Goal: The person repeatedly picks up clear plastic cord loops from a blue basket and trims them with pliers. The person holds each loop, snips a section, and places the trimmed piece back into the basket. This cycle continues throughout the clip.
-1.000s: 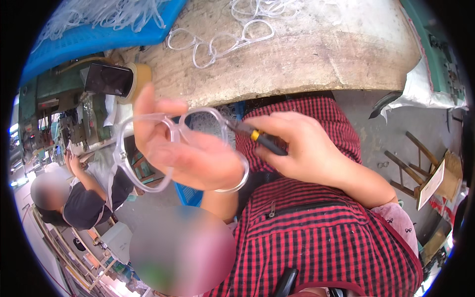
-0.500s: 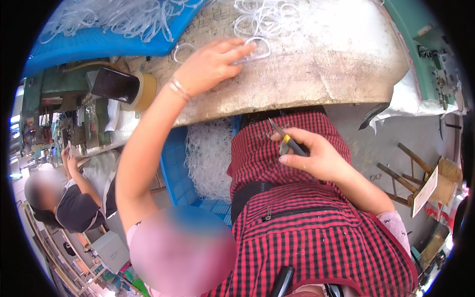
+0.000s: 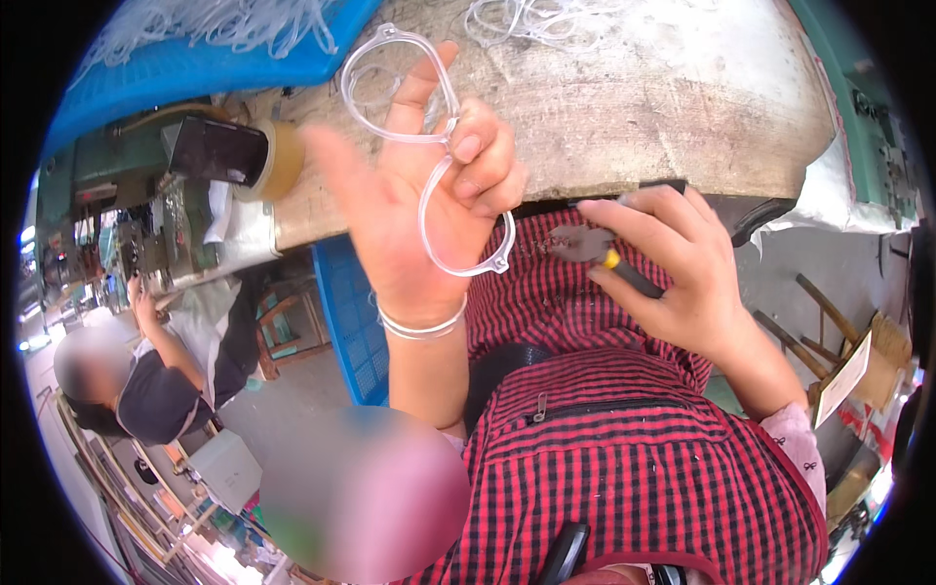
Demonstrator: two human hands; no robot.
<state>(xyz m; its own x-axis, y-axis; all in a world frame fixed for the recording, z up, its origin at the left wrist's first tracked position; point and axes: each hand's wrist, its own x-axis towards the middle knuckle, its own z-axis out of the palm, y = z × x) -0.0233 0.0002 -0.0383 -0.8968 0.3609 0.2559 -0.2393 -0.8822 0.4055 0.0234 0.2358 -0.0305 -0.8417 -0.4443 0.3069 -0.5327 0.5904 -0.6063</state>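
Note:
My left hand [image 3: 390, 224] is raised, palm up, over the table's near edge. Its curled middle, ring and little fingers grip a clear plastic eyeglass frame [image 3: 421, 219] near the bridge, and the thumb sticks out. One rim rises past the index finger; the other hangs across the palm. In my right hand [image 3: 687, 263], above my lap, is a pair of cutting pliers [image 3: 582, 244] with black and yellow handles. The pliers' jaws point left, apart from the frame. More clear frames [image 3: 531, 24] lie heaped at the table's far side.
A blue crate [image 3: 331, 39] of clear plastic pieces sits at the far left. Beside it, a dark phone [image 3: 219, 151] leans on a tape roll [image 3: 283, 161]. Another blue crate [image 3: 356, 341] stands below the table. A wooden stool [image 3: 882, 356] is at right; a co-worker [image 3: 161, 400] sits at left.
My left hand has come back from the table toward me, turned palm up, and now holds a clear eyeglass frame. My right hand with the pliers has moved up and right.

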